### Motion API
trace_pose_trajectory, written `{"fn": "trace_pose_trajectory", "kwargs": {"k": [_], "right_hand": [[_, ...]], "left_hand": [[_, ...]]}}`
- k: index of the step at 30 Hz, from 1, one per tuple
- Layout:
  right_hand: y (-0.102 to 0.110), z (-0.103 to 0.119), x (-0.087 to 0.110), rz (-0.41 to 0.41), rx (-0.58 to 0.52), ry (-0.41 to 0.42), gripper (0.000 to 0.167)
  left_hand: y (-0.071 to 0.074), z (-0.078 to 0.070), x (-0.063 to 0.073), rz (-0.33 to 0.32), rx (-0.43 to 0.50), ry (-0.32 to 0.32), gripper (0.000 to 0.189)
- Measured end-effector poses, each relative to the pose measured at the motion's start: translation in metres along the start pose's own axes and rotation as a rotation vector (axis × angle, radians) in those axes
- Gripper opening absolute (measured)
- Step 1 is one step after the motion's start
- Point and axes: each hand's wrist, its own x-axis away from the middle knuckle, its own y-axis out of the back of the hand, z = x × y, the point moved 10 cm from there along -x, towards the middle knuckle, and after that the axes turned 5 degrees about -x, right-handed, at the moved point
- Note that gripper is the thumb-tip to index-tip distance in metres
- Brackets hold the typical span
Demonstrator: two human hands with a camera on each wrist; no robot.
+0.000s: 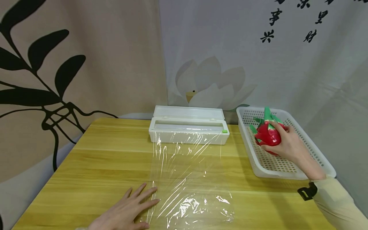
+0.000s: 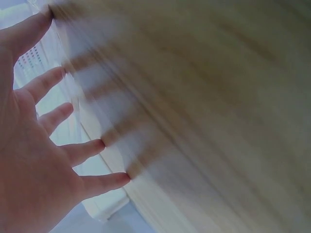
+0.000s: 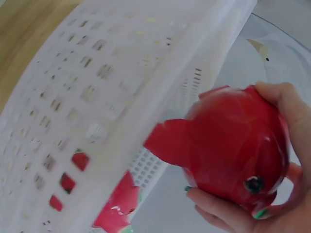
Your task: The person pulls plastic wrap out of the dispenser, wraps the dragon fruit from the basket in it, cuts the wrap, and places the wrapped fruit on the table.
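My right hand (image 1: 290, 143) grips a red dragon fruit (image 1: 269, 133) with green leaf tips, over the white basket (image 1: 256, 166). In the right wrist view the dragon fruit (image 3: 233, 145) sits between thumb and fingers, its dark round end showing. Another red fruit (image 3: 119, 206) lies lower, inside the basket, partly hidden by the wall. Fingers spread, my left hand (image 1: 126, 207) rests at the left edge of a clear sheet of plastic wrap (image 1: 187, 185). The wrap runs toward me from a white dispenser box (image 1: 188, 137), whose lid is raised.
The wooden table (image 1: 109, 153) carries the dispenser at its back edge and the basket at its right side. Behind it hangs a printed curtain (image 1: 120, 57). A green slider (image 1: 224, 131) sits at the dispenser's right end.
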Motion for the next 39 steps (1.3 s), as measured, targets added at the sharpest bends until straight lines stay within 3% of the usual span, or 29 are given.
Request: {"fn": "trace_pose_trajectory", "kwargs": {"k": [9,16,24,39], "right_hand": [[0.023,0.040,0.005,-0.156,-0.024,0.082,0.091],[0.020,0.085,0.015,-0.207,-0.057,0.234,0.089],[-0.002,0.128,0.026,-0.213,-0.082,0.422,0.096],[-0.065,0.192,0.052,-0.100,-0.121,0.718,0.090]], "left_hand": [[0.000,0.001,0.000,0.000,0.003,0.010,0.062],[-0.001,0.002,0.000,0.004,0.013,0.013,0.062],[-0.001,0.002,0.000,0.012,0.022,0.015,0.061],[-0.001,0.002,0.002,0.015,0.025,0.027,0.061]]}}
